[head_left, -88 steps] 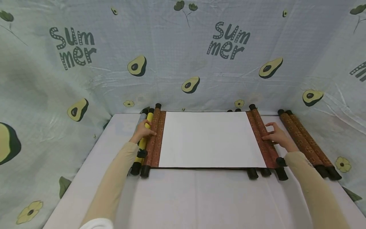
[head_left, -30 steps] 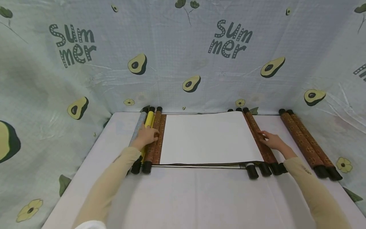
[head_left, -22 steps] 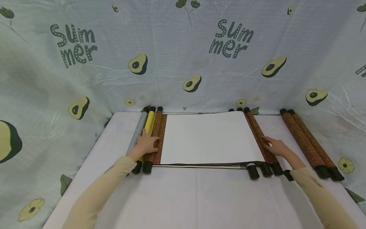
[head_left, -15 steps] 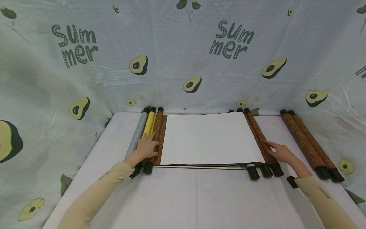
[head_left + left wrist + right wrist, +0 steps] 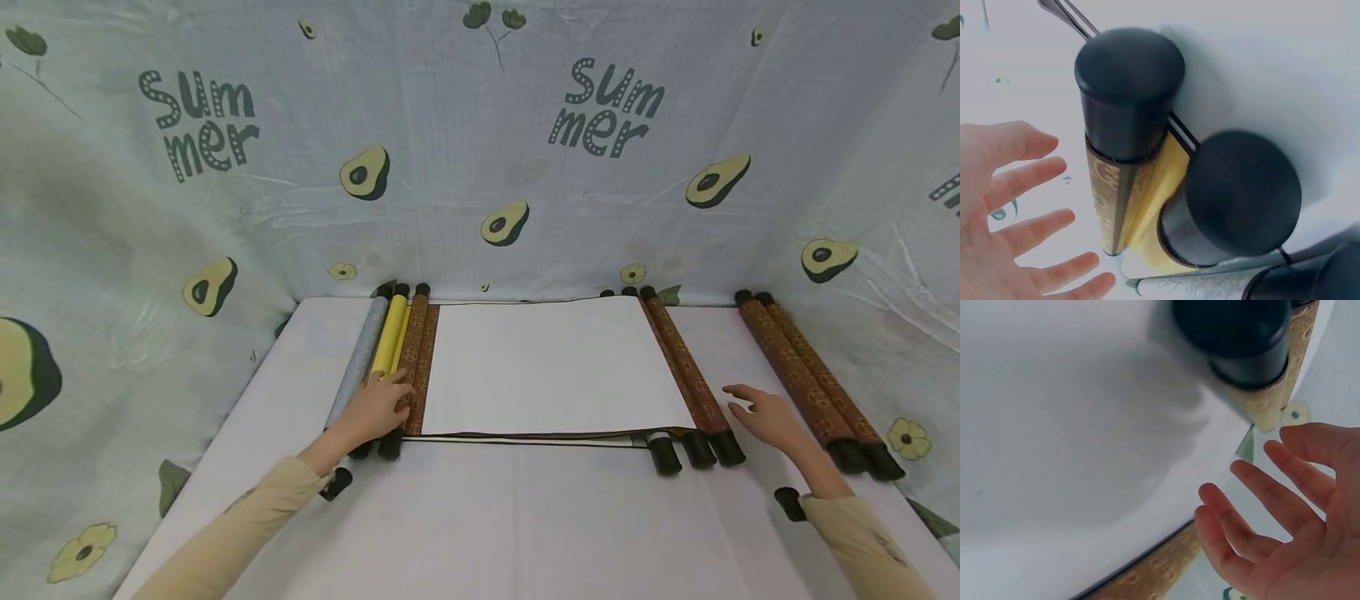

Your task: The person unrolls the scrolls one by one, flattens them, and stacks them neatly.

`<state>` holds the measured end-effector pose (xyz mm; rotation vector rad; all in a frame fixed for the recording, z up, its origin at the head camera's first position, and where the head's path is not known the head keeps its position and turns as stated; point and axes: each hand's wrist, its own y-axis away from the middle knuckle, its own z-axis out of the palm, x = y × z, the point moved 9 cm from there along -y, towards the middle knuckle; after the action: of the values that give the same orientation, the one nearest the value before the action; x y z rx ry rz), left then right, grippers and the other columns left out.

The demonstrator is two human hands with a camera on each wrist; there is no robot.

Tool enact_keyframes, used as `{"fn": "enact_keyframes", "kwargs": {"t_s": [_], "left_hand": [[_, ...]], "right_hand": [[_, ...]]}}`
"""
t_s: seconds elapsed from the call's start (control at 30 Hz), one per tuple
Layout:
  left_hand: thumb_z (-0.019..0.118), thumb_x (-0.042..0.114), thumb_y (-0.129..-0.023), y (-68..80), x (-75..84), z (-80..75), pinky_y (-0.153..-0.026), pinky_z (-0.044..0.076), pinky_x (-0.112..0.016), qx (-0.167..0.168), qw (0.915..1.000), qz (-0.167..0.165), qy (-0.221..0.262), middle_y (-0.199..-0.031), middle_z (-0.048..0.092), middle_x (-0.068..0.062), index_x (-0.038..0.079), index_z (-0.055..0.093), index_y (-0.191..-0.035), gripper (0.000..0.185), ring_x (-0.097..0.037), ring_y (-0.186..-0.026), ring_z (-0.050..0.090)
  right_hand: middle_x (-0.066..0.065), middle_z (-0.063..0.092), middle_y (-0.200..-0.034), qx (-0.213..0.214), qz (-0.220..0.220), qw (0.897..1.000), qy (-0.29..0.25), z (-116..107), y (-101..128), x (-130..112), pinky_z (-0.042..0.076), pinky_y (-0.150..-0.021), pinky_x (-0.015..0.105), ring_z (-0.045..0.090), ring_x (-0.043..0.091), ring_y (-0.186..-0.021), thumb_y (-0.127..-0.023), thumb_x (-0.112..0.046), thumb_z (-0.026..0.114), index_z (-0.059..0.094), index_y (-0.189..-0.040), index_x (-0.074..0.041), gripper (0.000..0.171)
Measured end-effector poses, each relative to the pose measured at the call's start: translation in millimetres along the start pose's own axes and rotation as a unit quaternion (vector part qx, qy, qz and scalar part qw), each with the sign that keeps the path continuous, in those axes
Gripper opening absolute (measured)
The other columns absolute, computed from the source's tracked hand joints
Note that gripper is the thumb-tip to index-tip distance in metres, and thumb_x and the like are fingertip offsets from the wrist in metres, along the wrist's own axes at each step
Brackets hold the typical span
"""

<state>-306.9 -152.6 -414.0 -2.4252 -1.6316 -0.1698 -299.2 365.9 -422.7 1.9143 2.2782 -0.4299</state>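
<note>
A hanging scroll lies partly unrolled across the table, its white sheet (image 5: 555,367) between a brown patterned roller on the left (image 5: 412,342) and another on the right (image 5: 678,358). My left hand (image 5: 372,408) is over the near part of the left-side rollers, beside a yellow roll (image 5: 388,333) and a grey-blue roll (image 5: 357,367). In the left wrist view its fingers (image 5: 1032,231) are spread, apart from the black-capped rollers. Clear of the right roller, my right hand (image 5: 765,417) hangs with loosely bent fingers and holds nothing.
Two rolled brown scrolls (image 5: 798,383) with black caps lie side by side at the table's right. More black roller ends (image 5: 663,457) stick out under the sheet's near right corner. A printed avocado cloth (image 5: 450,125) hangs behind and around the white table (image 5: 510,525).
The right roller first shifted left, drawing nearer the sheet. Since then my right hand has left it, moving right and toward me. My left hand has slid toward me along the left rollers.
</note>
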Motion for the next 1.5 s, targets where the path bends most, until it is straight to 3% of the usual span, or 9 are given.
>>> {"fn": "enact_keyframes", "kwargs": {"t_s": [0.13, 0.27, 0.4, 0.53, 0.6, 0.73, 1.07, 1.3, 1.5], "left_hand": [[0.062, 0.012, -0.080, 4.7, 10.8, -6.9, -0.057, 0.048, -0.042, 0.037, 0.9988, 0.026, 0.018, -0.124, 0.052, -0.020, 0.008, 0.065, -0.103, 0.024, -0.042, -0.105, 0.051], [0.063, 0.009, -0.079, 8.8, 24.7, -10.9, -0.075, 0.049, -0.046, 0.080, 0.9930, 0.066, 0.056, -0.115, 0.059, -0.021, 0.003, 0.065, -0.099, 0.021, -0.038, -0.103, 0.055], [0.062, 0.006, -0.078, 15.3, 41.8, -12.9, -0.078, 0.047, -0.047, 0.116, 0.9832, 0.113, 0.085, -0.106, 0.062, -0.022, 0.000, 0.065, -0.096, 0.019, -0.037, -0.099, 0.057], [0.059, 0.013, -0.082, 24.1, 55.7, -9.2, -0.076, 0.048, -0.041, 0.141, 0.9749, 0.156, 0.073, -0.105, 0.063, -0.018, 0.005, 0.064, -0.098, 0.018, -0.031, -0.096, 0.057], [0.061, 0.014, -0.082, 28.0, 61.7, -6.5, -0.076, 0.048, -0.040, 0.142, 0.9726, 0.173, 0.063, -0.105, 0.063, -0.016, 0.007, 0.064, -0.098, 0.019, -0.029, -0.095, 0.057], [0.065, 0.013, -0.078, 35.0, 75.1, -1.3, -0.075, 0.049, -0.040, 0.130, 0.9690, 0.207, 0.034, -0.105, 0.064, -0.013, 0.008, 0.065, -0.098, 0.021, -0.028, -0.096, 0.057], [0.062, 0.020, -0.082, 48.5, 93.0, 3.8, -0.083, 0.047, -0.044, 0.091, 0.9609, 0.261, -0.020, -0.113, 0.061, -0.008, 0.015, 0.063, -0.106, 0.025, -0.031, -0.105, 0.055], [0.059, 0.022, -0.084, 54.1, 94.5, 7.9, -0.087, 0.045, -0.045, 0.066, 0.9607, 0.267, -0.037, -0.116, 0.060, -0.007, 0.015, 0.062, -0.110, 0.027, -0.031, -0.109, 0.053], [0.060, 0.020, -0.083, 59.5, 95.8, 12.1, -0.087, 0.045, -0.044, 0.068, 0.9545, 0.287, -0.043, -0.115, 0.060, -0.008, 0.015, 0.062, -0.109, 0.026, -0.031, -0.108, 0.053]], "right_hand": [[0.036, 0.053, -0.107, 0.012, 0.026, 1.000, 0.008, -6, 5, 16, 0.046, -0.066, 0.052, 0.053, 0.051, -0.086, -0.084, -0.005, 0.052, 0.054, -0.107, 0.010, 0.028], [0.034, 0.058, -0.093, 0.020, 0.057, 0.998, 0.015, -11, 12, 34, 0.043, -0.049, 0.041, 0.054, 0.037, -0.058, -0.085, -0.009, 0.051, 0.053, -0.109, 0.009, 0.030], [0.022, 0.057, -0.064, 0.028, 0.090, 0.995, 0.018, -14, 18, 55, 0.030, -0.039, 0.030, 0.035, 0.016, -0.043, -0.086, -0.013, 0.050, 0.050, -0.112, 0.009, 0.034], [0.030, 0.057, -0.082, 0.055, 0.114, 0.991, 0.048, -21, 23, 77, 0.038, -0.048, 0.042, 0.050, 0.037, -0.060, -0.084, -0.016, 0.054, 0.050, -0.110, 0.010, 0.037], [0.037, 0.051, -0.101, 0.066, 0.129, 0.988, 0.060, -24, 24, 87, 0.039, -0.058, 0.053, 0.047, 0.050, -0.079, -0.083, -0.016, 0.056, 0.049, -0.110, 0.010, 0.038], [0.042, 0.037, -0.111, 0.058, 0.167, 0.983, 0.058, -27, 28, 103, 0.030, -0.066, 0.063, 0.033, 0.061, -0.093, -0.086, -0.021, 0.053, 0.042, -0.115, 0.010, 0.044], [0.057, 0.024, -0.098, -0.007, 0.222, 0.970, 0.103, -24, 38, 128, 0.027, -0.068, 0.074, 0.024, 0.071, -0.088, -0.090, -0.047, 0.041, 0.025, -0.113, 0.026, 0.078], [0.060, 0.018, -0.104, -0.044, 0.298, 0.947, 0.114, -18, 48, 151, 0.027, -0.077, 0.074, 0.022, 0.072, -0.098, -0.083, -0.068, 0.027, 0.020, -0.116, 0.033, 0.106], [0.057, 0.022, -0.095, -0.047, 0.296, 0.948, 0.103, -18, 49, 151, 0.029, -0.074, 0.070, 0.027, 0.069, -0.090, -0.082, -0.070, 0.025, 0.022, -0.107, 0.037, 0.109]]}}
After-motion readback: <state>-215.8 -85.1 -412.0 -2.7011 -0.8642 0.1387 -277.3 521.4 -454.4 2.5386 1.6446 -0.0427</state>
